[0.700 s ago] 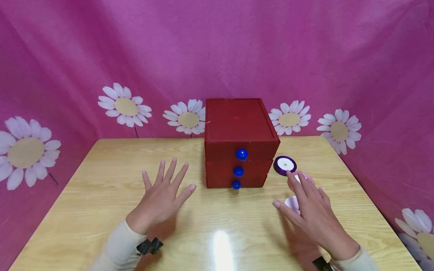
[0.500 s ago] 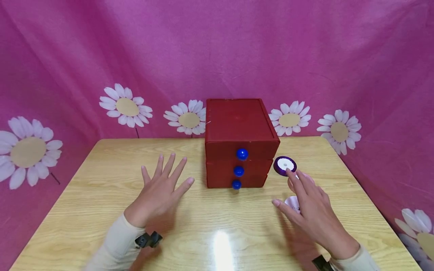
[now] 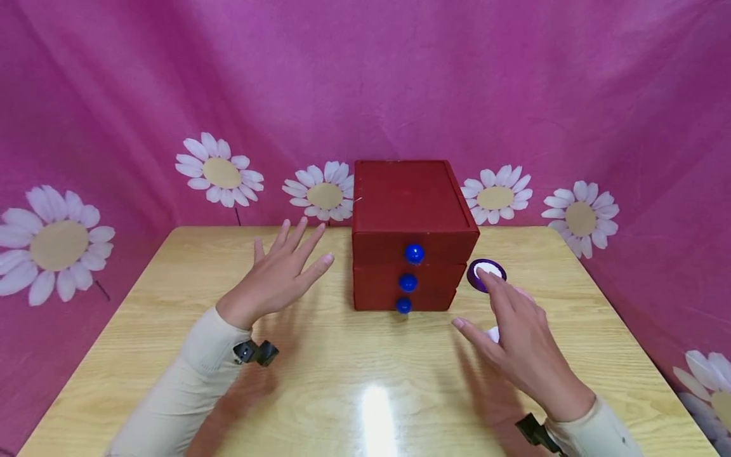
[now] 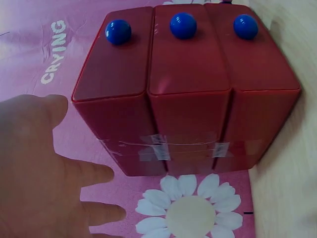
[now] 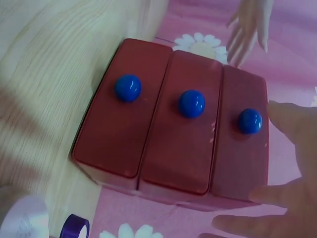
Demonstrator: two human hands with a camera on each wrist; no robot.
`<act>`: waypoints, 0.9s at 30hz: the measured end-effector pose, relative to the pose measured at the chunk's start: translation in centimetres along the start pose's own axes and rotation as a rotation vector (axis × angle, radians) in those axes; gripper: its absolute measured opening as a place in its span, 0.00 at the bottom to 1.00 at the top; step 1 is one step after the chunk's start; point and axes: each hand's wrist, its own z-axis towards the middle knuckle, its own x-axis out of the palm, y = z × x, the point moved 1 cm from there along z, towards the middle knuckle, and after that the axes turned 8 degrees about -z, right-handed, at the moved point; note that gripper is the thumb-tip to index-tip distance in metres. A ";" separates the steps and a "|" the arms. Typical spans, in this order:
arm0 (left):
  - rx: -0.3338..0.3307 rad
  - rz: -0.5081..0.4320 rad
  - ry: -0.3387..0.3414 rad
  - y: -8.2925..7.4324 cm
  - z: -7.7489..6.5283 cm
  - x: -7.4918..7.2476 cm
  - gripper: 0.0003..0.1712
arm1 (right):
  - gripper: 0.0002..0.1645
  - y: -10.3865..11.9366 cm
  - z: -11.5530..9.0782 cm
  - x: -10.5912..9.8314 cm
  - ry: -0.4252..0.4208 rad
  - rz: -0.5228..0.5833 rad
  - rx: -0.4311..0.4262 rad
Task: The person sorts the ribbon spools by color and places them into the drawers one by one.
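A red three-drawer cabinet [image 3: 412,197] with blue round knobs stands at the middle back of the table, its drawers closed. My left hand [image 3: 276,279] hovers left of it, fingers spread and holding nothing. To the cabinet's right my right hand [image 3: 522,346] is held over the table with its fingers extended, apart from the cabinet. Beyond its fingertips lies a purple ribbon spool [image 3: 473,277] with a white centre, partly covered by a finger. A pale spool [image 5: 25,220] shows in the right wrist view. Something pink [image 3: 525,293] is mostly hidden behind the right hand.
The wooden table [image 3: 320,393] runs up to a pink cloth backdrop [image 3: 400,76] printed with white daisies. Clear tape [image 4: 158,148] crosses the cabinet's side in the left wrist view. Small black cameras [image 3: 255,352] sit on the wrists.
My left hand has moved forward and up, toward the table's back. The right hand has shifted slightly up, now covering more of the spools. The head view has tilted a little.
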 end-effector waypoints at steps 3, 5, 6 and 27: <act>0.020 -0.006 -0.009 -0.1 0.8 -0.4 0.41 | 0.49 0.5 0.5 0.3 -0.002 0.007 -0.005; 0.027 -0.009 -0.007 -0.1 1.4 -0.5 0.41 | 0.50 0.7 0.8 0.4 0.010 0.002 0.001; 0.031 -0.009 -0.008 0.0 1.6 -0.6 0.42 | 0.50 0.9 0.9 0.5 0.019 0.002 0.009; 0.302 -0.206 -0.041 -1.5 9.6 -2.4 0.39 | 0.48 2.7 4.4 1.7 0.004 0.103 -0.076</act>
